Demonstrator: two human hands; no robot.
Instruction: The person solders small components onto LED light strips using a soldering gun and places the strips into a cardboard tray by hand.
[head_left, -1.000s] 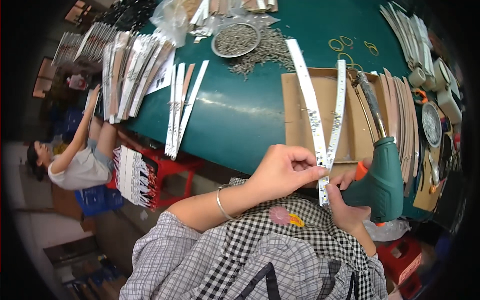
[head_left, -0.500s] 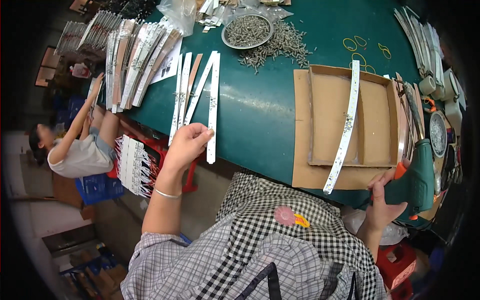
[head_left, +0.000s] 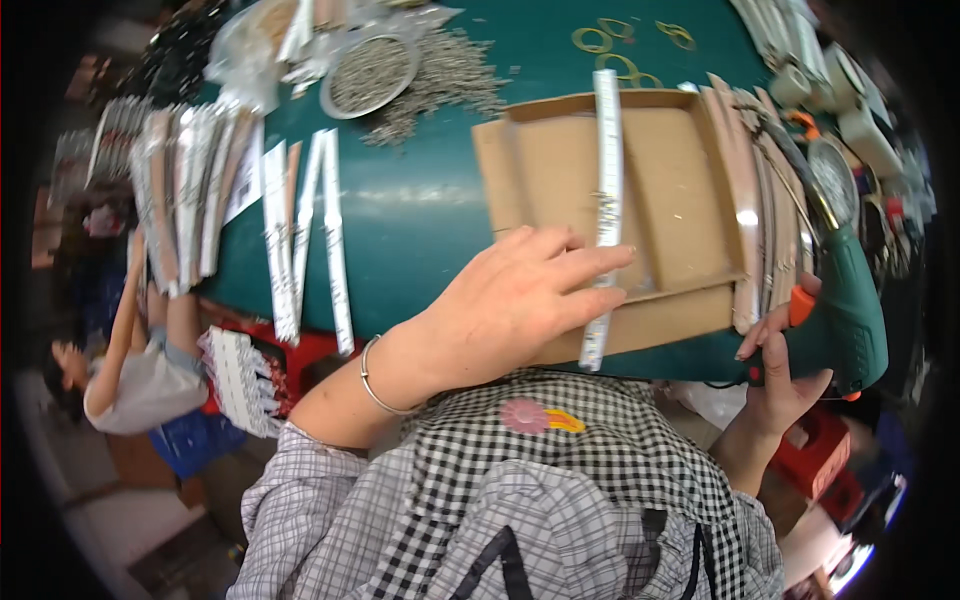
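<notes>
White strip (head_left: 606, 200): long, narrow, lying lengthwise across the cardboard tray (head_left: 690, 190), near end overhanging. Left hand (head_left: 510, 300) spread, fingertips pressing it flat. Right hand (head_left: 785, 375) wrapped around green drill (head_left: 845, 320); drill's tip hidden.

Your work surface is a dark green table (head_left: 430, 215). Right in front of you sits a flat cardboard tray (head_left: 690, 200), with one long white strip (head_left: 606, 190) laid across it. Off to your left, a few more white strips (head_left: 305, 235) lie loose on the green. Further back there's a round metal dish (head_left: 370, 75) full of small metal bits, more of them spilled beside it (head_left: 450, 80), and some yellow rings (head_left: 615, 45).
</notes>
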